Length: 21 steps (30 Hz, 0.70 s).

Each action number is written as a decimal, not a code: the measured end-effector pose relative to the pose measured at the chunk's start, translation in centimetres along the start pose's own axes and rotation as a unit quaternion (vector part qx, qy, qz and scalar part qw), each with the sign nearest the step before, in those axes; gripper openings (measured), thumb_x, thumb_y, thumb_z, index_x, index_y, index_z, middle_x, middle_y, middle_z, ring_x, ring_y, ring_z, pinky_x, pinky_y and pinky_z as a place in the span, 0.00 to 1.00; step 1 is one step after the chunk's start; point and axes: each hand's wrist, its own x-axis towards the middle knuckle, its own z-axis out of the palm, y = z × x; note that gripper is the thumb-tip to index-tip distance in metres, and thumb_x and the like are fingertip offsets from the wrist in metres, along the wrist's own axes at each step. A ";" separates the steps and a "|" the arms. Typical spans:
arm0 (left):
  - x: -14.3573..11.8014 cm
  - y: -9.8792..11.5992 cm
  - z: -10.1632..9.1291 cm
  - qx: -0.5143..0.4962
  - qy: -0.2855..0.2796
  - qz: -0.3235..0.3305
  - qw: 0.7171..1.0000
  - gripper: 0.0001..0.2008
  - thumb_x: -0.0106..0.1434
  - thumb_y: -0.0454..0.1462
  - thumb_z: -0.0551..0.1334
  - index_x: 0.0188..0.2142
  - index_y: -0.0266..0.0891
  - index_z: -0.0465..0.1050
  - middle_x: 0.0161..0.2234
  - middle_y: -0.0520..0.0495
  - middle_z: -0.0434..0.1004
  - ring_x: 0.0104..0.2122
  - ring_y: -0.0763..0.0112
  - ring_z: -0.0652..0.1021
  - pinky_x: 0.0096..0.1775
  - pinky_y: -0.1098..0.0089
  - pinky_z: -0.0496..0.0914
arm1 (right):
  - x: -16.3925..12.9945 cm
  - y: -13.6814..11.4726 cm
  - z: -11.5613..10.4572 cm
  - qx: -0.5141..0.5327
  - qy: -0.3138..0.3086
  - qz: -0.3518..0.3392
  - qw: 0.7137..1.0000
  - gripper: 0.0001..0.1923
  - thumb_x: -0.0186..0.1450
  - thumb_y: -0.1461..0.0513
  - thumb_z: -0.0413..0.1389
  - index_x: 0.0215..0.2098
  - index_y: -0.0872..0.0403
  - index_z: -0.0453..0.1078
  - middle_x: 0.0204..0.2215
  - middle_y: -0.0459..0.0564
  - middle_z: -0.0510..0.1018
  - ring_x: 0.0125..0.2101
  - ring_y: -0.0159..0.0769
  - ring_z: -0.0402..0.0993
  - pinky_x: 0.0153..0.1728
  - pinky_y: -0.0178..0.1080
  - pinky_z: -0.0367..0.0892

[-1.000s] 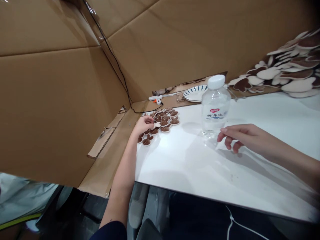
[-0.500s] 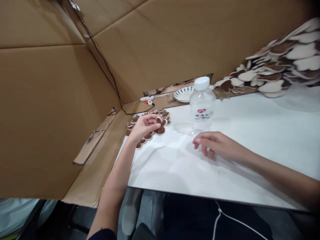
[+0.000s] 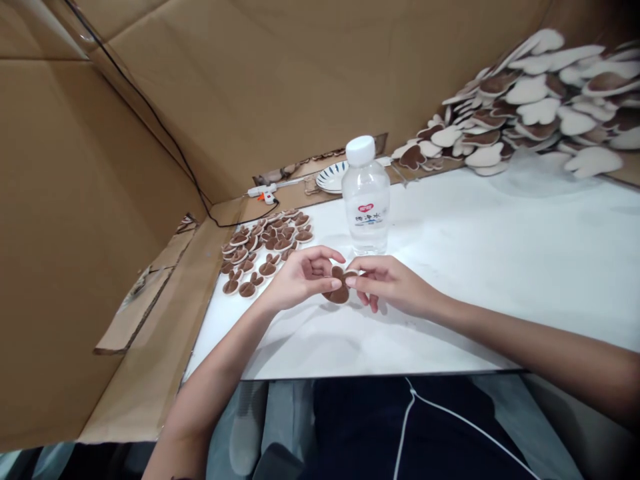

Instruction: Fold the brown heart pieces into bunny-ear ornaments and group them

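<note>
Between my two hands, a little above the white table, is a brown bunny-head-shaped piece with a pale edge. My left hand pinches its left side between thumb and fingers. On the other side, the thumb and fingers of my right hand close on one of its ears. Several similar brown pieces lie in a loose cluster on the table beyond my left hand. A clear water bottle with a white cap stands upright just behind my hands.
A white glue gun with an orange trigger and a striped plate sit along the back cardboard. Cardboard walls rise behind and at left. A big heap of brown and white cut shapes fills the back right of the white table.
My left hand has brought the brown piece from the cluster towards the middle, nearer to me. My right hand has moved left and closed on it. The view has shifted right.
</note>
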 end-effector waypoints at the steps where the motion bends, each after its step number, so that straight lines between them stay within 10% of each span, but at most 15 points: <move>1: 0.0 0.0 0.0 -0.015 -0.005 -0.005 1.000 0.19 0.51 0.36 0.70 0.42 0.36 0.70 0.26 0.50 0.74 0.26 0.75 0.75 0.29 0.75 0.69 | 0.0 -0.1 0.0 0.014 -0.009 -0.012 1.000 0.10 0.64 0.56 0.55 0.32 0.56 0.70 0.22 0.44 0.68 0.21 0.28 0.66 0.20 0.31 0.66; 21: 0.4 -0.3 0.8 -0.048 0.019 -0.018 0.999 0.17 0.48 0.35 0.72 0.37 0.34 0.71 0.29 0.48 0.76 0.29 0.73 0.77 0.32 0.75 0.71 | -0.2 -1.1 -0.3 -0.061 0.040 0.006 0.997 0.10 0.61 0.57 0.58 0.30 0.58 0.70 0.18 0.45 0.72 0.20 0.30 0.70 0.24 0.33 0.65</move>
